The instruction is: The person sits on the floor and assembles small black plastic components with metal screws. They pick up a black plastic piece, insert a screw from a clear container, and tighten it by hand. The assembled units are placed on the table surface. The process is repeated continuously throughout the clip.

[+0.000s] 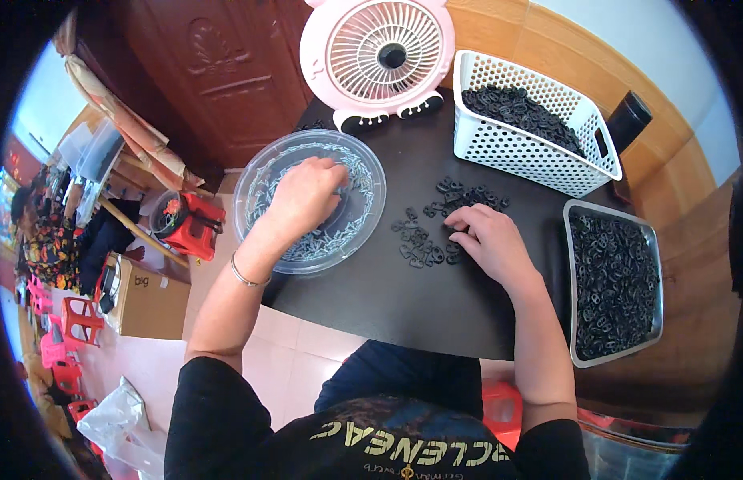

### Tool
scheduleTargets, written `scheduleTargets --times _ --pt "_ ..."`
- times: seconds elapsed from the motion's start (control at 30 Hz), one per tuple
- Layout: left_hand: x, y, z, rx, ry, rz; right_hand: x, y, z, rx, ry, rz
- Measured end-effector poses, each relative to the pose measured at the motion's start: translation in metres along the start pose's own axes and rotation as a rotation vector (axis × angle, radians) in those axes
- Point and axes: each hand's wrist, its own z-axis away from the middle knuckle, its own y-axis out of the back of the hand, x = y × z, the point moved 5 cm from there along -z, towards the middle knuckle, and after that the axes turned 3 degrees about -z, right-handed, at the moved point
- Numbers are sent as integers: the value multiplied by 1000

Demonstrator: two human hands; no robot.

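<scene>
The left hand (pixel 307 192) is down inside the clear round bowl (pixel 259 172), fingers curled into the little pale pins (pixel 339 232), though I cannot tell if it has pinched any. The right hand (pixel 487 240) lies with bent fingers on the small black rings (pixel 435 232) scattered on the dark counter (pixel 403 304), seeming only to touch them. The bowl sticks out past the counter's edge, so a hard push might tip it, and rings might get swept off.
</scene>
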Motion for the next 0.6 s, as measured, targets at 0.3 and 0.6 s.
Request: scheduleTargets --times 0.3,0.6 --pt "-2 -3 0 -14 43 34 1 -2 2 1 58 -5" --pt "11 5 0 99 13 106 -5 8 -1 123 52 -75"
